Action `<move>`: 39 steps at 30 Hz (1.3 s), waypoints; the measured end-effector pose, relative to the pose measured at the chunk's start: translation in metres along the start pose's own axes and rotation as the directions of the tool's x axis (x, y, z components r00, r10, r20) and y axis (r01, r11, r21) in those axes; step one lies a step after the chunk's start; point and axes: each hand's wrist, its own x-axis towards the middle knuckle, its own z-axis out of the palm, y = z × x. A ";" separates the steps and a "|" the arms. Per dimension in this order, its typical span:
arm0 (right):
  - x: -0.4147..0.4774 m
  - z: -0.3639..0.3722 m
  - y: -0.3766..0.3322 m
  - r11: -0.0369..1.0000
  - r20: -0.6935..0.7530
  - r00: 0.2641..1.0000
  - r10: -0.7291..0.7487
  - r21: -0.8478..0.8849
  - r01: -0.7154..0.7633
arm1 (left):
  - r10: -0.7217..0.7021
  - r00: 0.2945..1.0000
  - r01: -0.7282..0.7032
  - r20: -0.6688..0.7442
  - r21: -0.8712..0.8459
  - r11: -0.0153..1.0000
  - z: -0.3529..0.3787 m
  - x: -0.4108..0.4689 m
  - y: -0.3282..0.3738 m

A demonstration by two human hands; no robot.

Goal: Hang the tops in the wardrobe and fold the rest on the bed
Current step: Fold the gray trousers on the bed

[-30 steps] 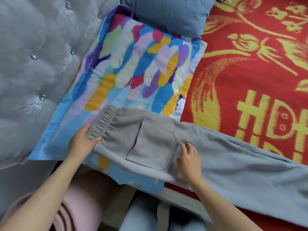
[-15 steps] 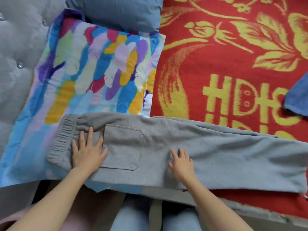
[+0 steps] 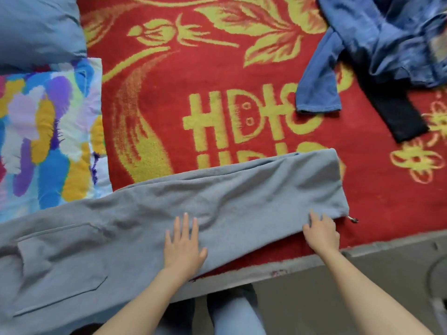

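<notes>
Pressing grey sweatpants flat, the left hand lies spread, while the right hand touches their cuff, grip unclear.

Your left hand slid from beside the pocket and now lies flat mid-leg on the grey trousers. Your right hand moved from mid-leg to the cuff. View swung right; blue clothes now show.

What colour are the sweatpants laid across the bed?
The sweatpants are plain grey; head view.
</notes>
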 end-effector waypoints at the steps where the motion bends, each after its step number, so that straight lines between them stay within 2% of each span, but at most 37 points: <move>1: 0.009 -0.007 0.011 0.997 -0.015 0.998 0.053 0.060 -0.052 | 0.076 0.997 -0.077 0.034 0.034 0.996 0.002 0.004 0.013; 2: 0.022 -0.015 0.027 0.987 -0.034 0.994 0.104 0.124 -0.099 | 0.134 0.991 -0.133 -0.007 0.097 0.986 0.006 0.013 0.031; 3: 0.032 -0.021 0.035 0.979 -0.058 0.990 0.128 0.170 -0.116 | 0.152 0.988 -0.151 -0.002 0.091 0.984 0.011 0.021 0.040; 6: 0.059 -0.034 0.049 0.981 -0.068 0.992 0.106 0.171 -0.093 | 0.211 0.977 -0.211 0.011 0.104 0.972 0.003 0.036 0.071; 9: 0.080 -0.042 0.054 0.983 -0.019 0.996 0.085 0.162 -0.081 | 0.210 0.975 -0.217 0.080 0.099 0.971 -0.008 0.050 0.092; 14: 0.105 -0.042 0.051 0.912 0.153 0.987 0.050 0.396 -0.107 | 0.175 0.967 -0.188 0.186 0.055 0.981 -0.019 0.074 0.105; 17: 0.112 -0.039 0.050 0.865 0.165 0.982 0.097 0.474 -0.165 | 0.166 0.957 -0.176 0.239 0.022 0.984 -0.019 0.083 0.103; 23: 0.117 -0.045 0.053 0.869 0.182 0.977 0.113 0.459 -0.186 | 0.163 0.945 -0.167 0.282 -0.010 0.986 -0.016 0.086 0.100; 26: 0.117 -0.048 0.054 0.777 0.210 0.969 0.128 0.586 -0.229 | 0.143 0.953 -0.150 0.265 0.005 0.989 -0.011 0.083 0.103; 28: 0.109 -0.056 0.047 0.705 0.175 0.972 0.155 0.670 -0.233 | 0.135 0.955 -0.138 0.264 -0.007 0.990 -0.010 0.082 0.105; 30: 0.089 -0.071 0.029 0.748 0.077 0.989 0.126 0.647 -0.146 | 0.131 0.954 -0.113 0.271 -0.080 0.990 -0.012 0.083 0.105; 31: 0.075 -0.081 0.016 0.780 0.014 0.997 0.080 0.622 -0.071 | 0.123 0.955 -0.074 0.271 -0.187 0.980 -0.014 0.083 0.103; 32: 0.059 -0.088 0.001 0.799 -0.045 0.999 0.022 0.601 0.009 | 0.114 0.957 -0.013 0.267 -0.354 0.935 -0.019 0.084 0.102; 33: 0.042 -0.094 -0.015 0.803 -0.081 0.995 -0.053 0.589 0.090 | 0.098 0.962 0.064 0.256 -0.556 0.829 -0.024 0.084 0.099; 35: 0.008 -0.095 -0.047 0.781 -0.106 0.969 -0.224 0.575 0.243 | 0.059 0.979 0.149 0.196 -0.880 0.451 -0.040 0.078 0.093; 37: -0.024 -0.086 -0.079 0.766 -0.082 0.910 -0.406 0.513 0.388 | 0.051 0.977 0.205 0.207 -0.978 0.046 -0.058 0.072 0.084; 39: -0.054 -0.072 -0.108 0.734 -0.019 0.816 -0.578 0.426 0.529 | 0.135 0.970 0.231 0.200 -0.933 -0.276 -0.076 0.065 0.072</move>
